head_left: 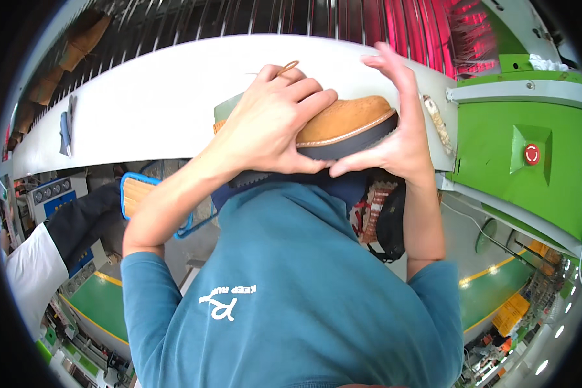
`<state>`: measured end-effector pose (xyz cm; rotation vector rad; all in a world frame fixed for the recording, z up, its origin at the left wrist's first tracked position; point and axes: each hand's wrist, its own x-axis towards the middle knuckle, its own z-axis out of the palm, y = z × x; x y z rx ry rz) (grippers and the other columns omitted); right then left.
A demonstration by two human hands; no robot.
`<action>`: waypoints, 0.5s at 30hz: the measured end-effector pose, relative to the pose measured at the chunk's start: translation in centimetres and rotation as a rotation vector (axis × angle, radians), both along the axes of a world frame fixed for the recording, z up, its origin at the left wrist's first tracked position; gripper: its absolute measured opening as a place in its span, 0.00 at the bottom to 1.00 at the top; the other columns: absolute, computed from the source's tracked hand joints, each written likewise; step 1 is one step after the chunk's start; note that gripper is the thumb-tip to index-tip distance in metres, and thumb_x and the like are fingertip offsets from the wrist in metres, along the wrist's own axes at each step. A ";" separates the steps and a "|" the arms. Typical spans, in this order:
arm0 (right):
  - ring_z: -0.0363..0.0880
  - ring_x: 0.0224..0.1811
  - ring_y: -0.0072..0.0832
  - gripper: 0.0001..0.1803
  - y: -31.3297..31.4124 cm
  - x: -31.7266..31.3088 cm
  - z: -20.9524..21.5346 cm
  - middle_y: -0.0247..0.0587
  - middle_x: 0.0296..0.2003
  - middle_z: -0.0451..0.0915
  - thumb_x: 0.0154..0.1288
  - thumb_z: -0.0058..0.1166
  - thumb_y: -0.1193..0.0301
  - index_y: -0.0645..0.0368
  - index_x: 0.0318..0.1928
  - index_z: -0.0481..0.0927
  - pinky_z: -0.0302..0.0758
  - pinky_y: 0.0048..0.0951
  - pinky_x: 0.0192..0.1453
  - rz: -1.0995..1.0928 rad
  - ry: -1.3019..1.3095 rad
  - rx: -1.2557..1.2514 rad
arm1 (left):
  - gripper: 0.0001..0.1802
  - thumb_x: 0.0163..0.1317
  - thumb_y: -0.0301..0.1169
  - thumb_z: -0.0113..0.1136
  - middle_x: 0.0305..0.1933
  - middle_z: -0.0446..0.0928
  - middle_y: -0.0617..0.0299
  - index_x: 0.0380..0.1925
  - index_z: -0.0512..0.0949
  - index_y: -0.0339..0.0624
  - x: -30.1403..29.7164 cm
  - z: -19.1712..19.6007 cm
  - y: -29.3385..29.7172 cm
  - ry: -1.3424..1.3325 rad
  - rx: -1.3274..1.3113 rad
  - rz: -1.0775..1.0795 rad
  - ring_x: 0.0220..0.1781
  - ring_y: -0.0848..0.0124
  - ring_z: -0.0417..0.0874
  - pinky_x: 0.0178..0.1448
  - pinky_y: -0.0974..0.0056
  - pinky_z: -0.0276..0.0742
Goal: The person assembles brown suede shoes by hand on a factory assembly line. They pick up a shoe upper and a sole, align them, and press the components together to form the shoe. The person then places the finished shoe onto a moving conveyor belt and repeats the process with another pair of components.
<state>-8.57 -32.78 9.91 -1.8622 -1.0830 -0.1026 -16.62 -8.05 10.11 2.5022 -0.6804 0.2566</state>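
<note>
A tan boot (348, 119) with pale stitching and a dark sole lies on its side at the near edge of the white table, toe to the right. My left hand (275, 123) is closed over its middle, fingers across the upper and thumb along the sole. Around the toe, my right hand (404, 123) is spread, fingers raised and apart, thumb by the sole near my left thumb; whether its palm touches the toe is unclear. A thin tan loop (289, 66) shows at my left fingers. Partly behind that hand is a grey-green flat piece (227, 110).
Metal rollers (252, 19) run beyond the white table (149, 97), with red light at right. A green machine (498, 129) with a red button (531, 154) stands right. A worn pale stick (437, 123) and a dark blue tool (66, 132) lie on the table. Another person's sleeve (39, 258) shows left.
</note>
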 end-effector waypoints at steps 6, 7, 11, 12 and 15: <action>0.50 0.90 0.46 1.07 1.1 -4.5 -4.2 0.52 0.85 0.54 0.13 0.98 0.42 0.62 0.90 0.33 0.49 0.50 0.92 0.087 1.082 0.503 | 0.56 0.43 0.52 0.88 0.60 0.82 0.46 0.67 0.76 0.29 -1.1 1.4 0.8 -0.038 -0.867 -0.034 0.64 0.52 0.84 0.71 0.49 0.77; 0.48 0.91 0.46 1.07 2.3 -5.1 -3.6 0.52 0.86 0.52 0.14 0.98 0.43 0.62 0.90 0.32 0.47 0.50 0.93 0.149 1.084 0.552 | 0.62 0.44 0.57 0.88 0.67 0.79 0.42 0.72 0.72 0.28 -2.1 1.1 0.6 0.052 -1.066 -0.006 0.70 0.51 0.81 0.75 0.47 0.76; 0.47 0.91 0.47 0.99 5.0 -4.2 -1.7 0.52 0.87 0.48 0.23 0.98 0.52 0.62 0.90 0.39 0.49 0.50 0.92 0.316 0.733 0.514 | 0.75 0.46 0.68 0.86 0.76 0.72 0.31 0.83 0.59 0.32 -2.8 2.0 2.2 0.011 -1.232 0.177 0.78 0.42 0.77 0.81 0.39 0.76; 0.48 0.90 0.48 0.95 5.3 -3.7 -1.9 0.52 0.87 0.48 0.26 0.98 0.54 0.62 0.90 0.42 0.51 0.50 0.92 0.300 0.574 0.493 | 0.77 0.47 0.71 0.85 0.77 0.71 0.29 0.85 0.56 0.34 -2.5 2.5 3.2 -0.048 -1.188 0.195 0.79 0.39 0.77 0.81 0.37 0.76; 0.54 0.89 0.47 0.86 3.3 -1.5 -0.4 0.51 0.83 0.56 0.33 0.92 0.57 0.63 0.90 0.49 0.56 0.51 0.91 0.086 0.191 0.036 | 0.74 0.32 0.29 0.99 0.69 0.81 0.35 0.81 0.61 0.37 -2.3 0.9 8.8 -0.097 -1.348 -0.051 0.74 0.44 0.83 0.78 0.44 0.84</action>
